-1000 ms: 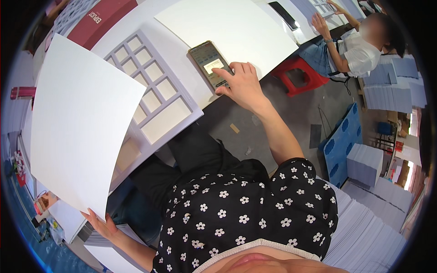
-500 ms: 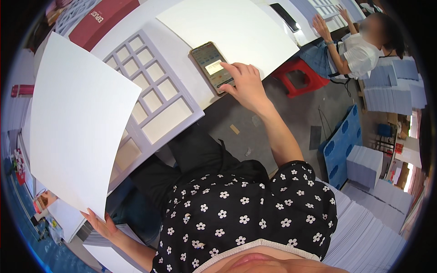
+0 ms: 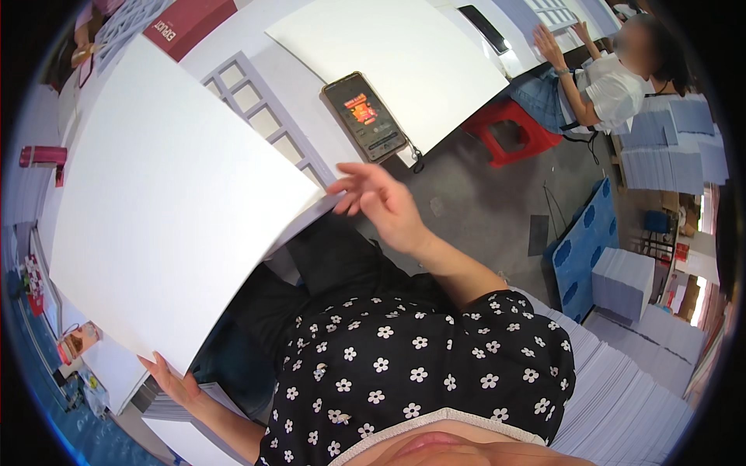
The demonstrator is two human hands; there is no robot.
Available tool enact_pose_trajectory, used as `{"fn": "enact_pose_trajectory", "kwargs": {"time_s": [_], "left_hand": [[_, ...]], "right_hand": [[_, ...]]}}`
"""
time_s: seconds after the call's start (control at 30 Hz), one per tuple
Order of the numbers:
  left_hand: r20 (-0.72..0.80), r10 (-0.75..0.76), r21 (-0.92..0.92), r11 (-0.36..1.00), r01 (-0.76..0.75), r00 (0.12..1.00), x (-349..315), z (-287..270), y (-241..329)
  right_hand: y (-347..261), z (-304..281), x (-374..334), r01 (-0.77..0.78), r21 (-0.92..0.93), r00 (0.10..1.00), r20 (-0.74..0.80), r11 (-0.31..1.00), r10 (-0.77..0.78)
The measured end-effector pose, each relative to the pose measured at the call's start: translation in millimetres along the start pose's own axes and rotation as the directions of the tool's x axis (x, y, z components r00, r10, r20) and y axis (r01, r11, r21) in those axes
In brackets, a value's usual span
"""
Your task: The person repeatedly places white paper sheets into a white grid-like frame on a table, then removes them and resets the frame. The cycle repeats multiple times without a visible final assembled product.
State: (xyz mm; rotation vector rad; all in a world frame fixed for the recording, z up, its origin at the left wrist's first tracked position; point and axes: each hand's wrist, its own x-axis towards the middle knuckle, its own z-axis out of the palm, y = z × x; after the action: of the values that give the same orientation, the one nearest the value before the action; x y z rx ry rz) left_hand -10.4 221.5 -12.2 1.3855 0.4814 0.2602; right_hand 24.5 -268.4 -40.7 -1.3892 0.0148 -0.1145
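Note:
A large white sheet [image 3: 171, 202], stiff like board, lies slanted over a grey frame with square openings [image 3: 273, 109] and hides most of it. My left hand [image 3: 175, 382] grips the sheet's near left corner, fingers along the edge. By the sheet's right corner hovers my right hand [image 3: 382, 208], open with fingers apart and slightly blurred; whether a fingertip touches the corner is unclear. Beyond that hand lies a smartphone [image 3: 364, 116], its screen lit with an orange-red pop-up. The phone rests partly on another flat white sheet [image 3: 404, 62].
A dark red box [image 3: 190, 27] stands at the far left. A black phone-like device [image 3: 486, 29] lies at the far right, near a seated co-worker [image 3: 614, 89]. Beside the table are a red stool [image 3: 509, 136], a blue pallet [image 3: 583, 248] and stacked grey sheets [image 3: 622, 283].
My right hand has left the phone and come nearer and left, to the white sheet's corner. The sheet has swung right, covering more of the frame. The phone screen shows a different picture.

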Motion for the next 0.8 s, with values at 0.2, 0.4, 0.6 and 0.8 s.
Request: {"fn": "enact_pose_trajectory", "kwargs": {"time_s": [0.2, 0.4, 0.6, 0.8], "left_hand": [[0.148, -0.004, 0.015, 1.0, 0.001, 0.989, -2, -14, -1], [0.106, 0.017, 0.019, 1.0, -0.02, 0.994, -12, -29, -3], [0.075, 0.026, 0.013, 1.0, -0.027, 0.997, -11, -35, -7], [0.062, 0.029, 0.017, 0.999, -0.03, 0.998, -11, -37, -7]], "right_hand": [[-15, 30, -4, -0.191, 0.025, 0.973, 0.135, 0.981, 0.186], [3, -29, 25, 0.235, -0.859, 0.892, 0.005, 0.454, -0.452], [23, -83, 29, 0.093, -0.992, 0.935, 0.059, 0.083, -0.351], [20, -79, 30, 0.123, -0.992, 0.945, 0.105, 0.037, -0.309]]}}
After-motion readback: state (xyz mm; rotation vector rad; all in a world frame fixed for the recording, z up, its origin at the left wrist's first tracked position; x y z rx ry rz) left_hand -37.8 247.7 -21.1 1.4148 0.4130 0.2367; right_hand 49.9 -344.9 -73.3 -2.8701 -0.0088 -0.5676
